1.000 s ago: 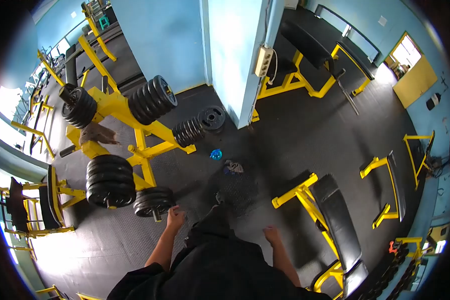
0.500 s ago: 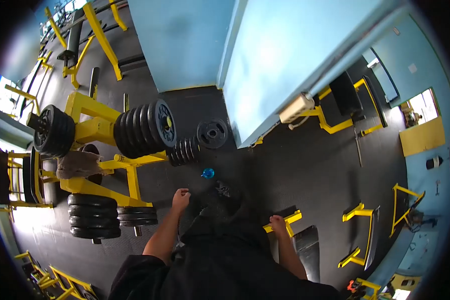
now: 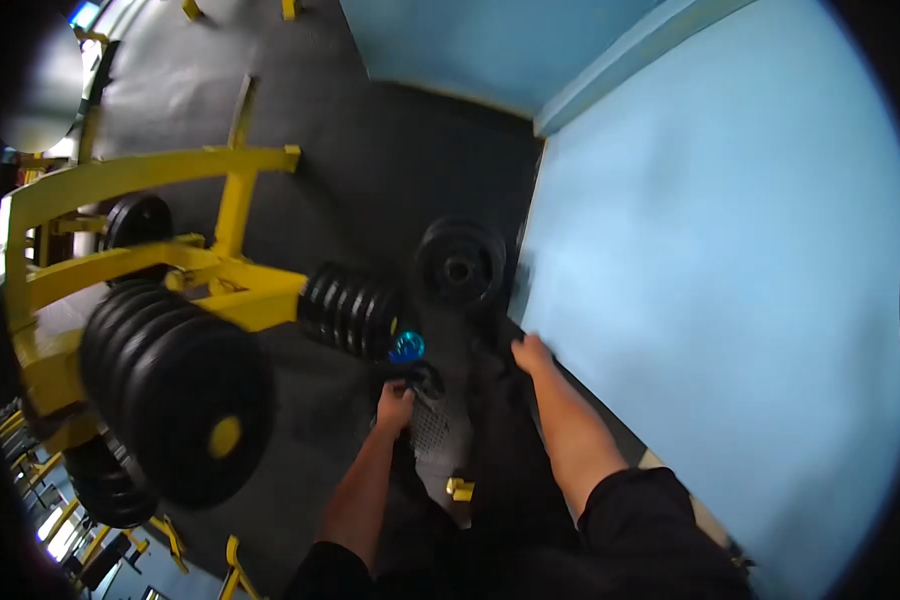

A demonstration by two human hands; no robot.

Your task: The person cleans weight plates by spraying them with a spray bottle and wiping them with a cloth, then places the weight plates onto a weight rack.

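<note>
My left hand (image 3: pixel 396 408) hangs in front of me, its fingers loosely bent and no object visible in them. Just beyond it, a blue bottle (image 3: pixel 407 347) is on the dark floor. My right hand (image 3: pixel 532 352) is held out near the foot of the light blue wall, apart from the weights; its fingers are blurred and partly turned away. Past the bottle are a row of black weight plates (image 3: pixel 345 308) on the yellow rack's low peg and a large black plate (image 3: pixel 460 268) near the wall.
To the left stands a yellow plate rack (image 3: pixel 235 210), with a thick stack of black plates (image 3: pixel 200 400) jutting towards me. The light blue wall (image 3: pixel 710 260) closes off the right side. Black rubber flooring (image 3: pixel 370 170) runs up to the far wall.
My view has turned and moved closer to the rack and the wall. The large floor plate and the blue bottle appear nearer, and the benches on the right have left view.
</note>
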